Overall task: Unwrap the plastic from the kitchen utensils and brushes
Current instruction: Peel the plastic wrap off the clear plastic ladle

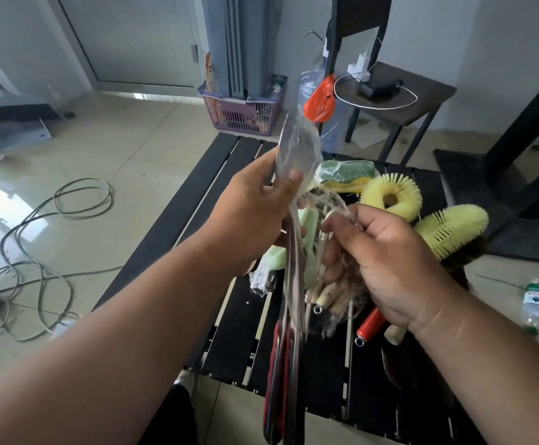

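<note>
Clear plastic wrap (297,149) sheathes a steel utensil (289,284) above the black slatted bench (229,316); left hand (248,216) grips it, right hand (386,268) pinches stretched plastic. Mid-unwrap; next, likely pulling it free.

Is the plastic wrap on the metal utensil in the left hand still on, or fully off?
Partly on. Clear plastic wrap still covers the head of the utensil held by the left hand, while the right hand pinches a stretched strand.

A plastic-wrapped metal utensil (295,194) stands upright mid-scene; clear plastic (329,202) stretches right. Yellow brushes (422,216) lie far right on the table.
</note>
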